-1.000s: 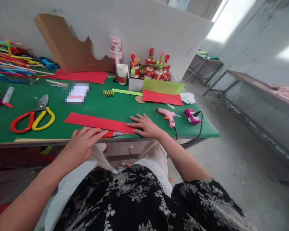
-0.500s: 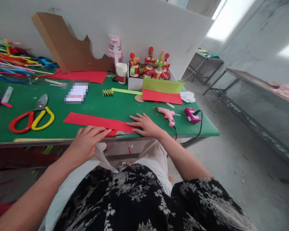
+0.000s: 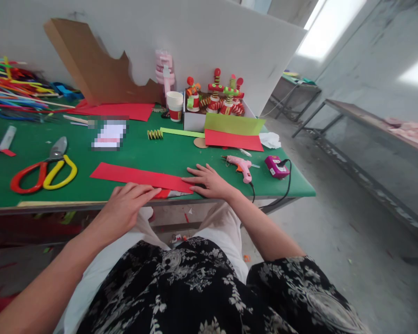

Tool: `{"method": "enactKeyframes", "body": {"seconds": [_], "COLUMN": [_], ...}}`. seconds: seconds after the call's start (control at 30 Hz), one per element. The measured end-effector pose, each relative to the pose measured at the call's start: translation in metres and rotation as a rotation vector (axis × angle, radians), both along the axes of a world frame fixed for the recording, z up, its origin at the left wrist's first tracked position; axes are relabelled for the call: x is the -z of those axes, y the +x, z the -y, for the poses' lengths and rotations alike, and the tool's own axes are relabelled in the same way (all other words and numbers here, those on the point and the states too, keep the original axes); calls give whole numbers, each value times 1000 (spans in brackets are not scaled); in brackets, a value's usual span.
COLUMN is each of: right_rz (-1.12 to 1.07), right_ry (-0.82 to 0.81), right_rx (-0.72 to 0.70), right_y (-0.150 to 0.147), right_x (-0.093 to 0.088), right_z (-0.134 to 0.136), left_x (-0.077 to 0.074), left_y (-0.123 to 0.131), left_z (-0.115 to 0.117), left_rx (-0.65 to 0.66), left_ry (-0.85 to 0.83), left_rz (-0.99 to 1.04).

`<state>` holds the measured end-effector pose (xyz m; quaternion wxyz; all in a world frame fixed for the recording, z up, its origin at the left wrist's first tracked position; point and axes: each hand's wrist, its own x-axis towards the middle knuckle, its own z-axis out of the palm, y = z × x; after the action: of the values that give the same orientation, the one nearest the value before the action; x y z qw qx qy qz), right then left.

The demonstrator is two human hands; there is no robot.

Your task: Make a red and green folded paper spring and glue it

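A long red paper strip [image 3: 135,174] lies slanted near the table's front edge. My left hand [image 3: 127,204] is at its near edge, fingers together and bent over the paper, the thumb side hiding part of that edge. Flat on the strip's right end rests my right hand [image 3: 211,182], its fingers spread. Between the hands, partly under the strip, is a red-handled tool with a grey blade-like end [image 3: 176,193]; its full shape is hidden. Scissors [image 3: 57,160] with one red and one yellow handle lie to the left. A pink glue gun [image 3: 241,167] lies right of my right hand.
On the green table [image 3: 153,155] are a folded green paper strip [image 3: 181,132], red and green sheets [image 3: 235,132], stacked paper cups [image 3: 174,105] and a box of cup figures [image 3: 195,121]. A purple power block [image 3: 277,167] trails a black cord over the right edge. Cardboard [image 3: 101,69] stands behind.
The whole view has shifted very slightly. Both hands and the red strip keep the same places on the table.
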<state>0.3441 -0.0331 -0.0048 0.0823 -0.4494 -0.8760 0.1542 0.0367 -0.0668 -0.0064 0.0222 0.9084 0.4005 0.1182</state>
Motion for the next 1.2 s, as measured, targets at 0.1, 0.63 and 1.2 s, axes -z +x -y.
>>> {"method": "enactKeyframes", "body": {"seconds": [0.1,0.63,1.2], "right_rz": [-2,-63,-175], "right_ry": [4,9,56], "right_rx": [2,0,118], "right_y": [0,5,0], "right_x": [0,2,2], "right_z": [0,0,7], "left_x": [-1,-31,-21], "left_y": [0,-102,-98], "left_z": [1,-6,-69], "left_rx": [-8,-482,-447], "left_ry": [-10,135,98], "left_rz": [3,227,182]}}
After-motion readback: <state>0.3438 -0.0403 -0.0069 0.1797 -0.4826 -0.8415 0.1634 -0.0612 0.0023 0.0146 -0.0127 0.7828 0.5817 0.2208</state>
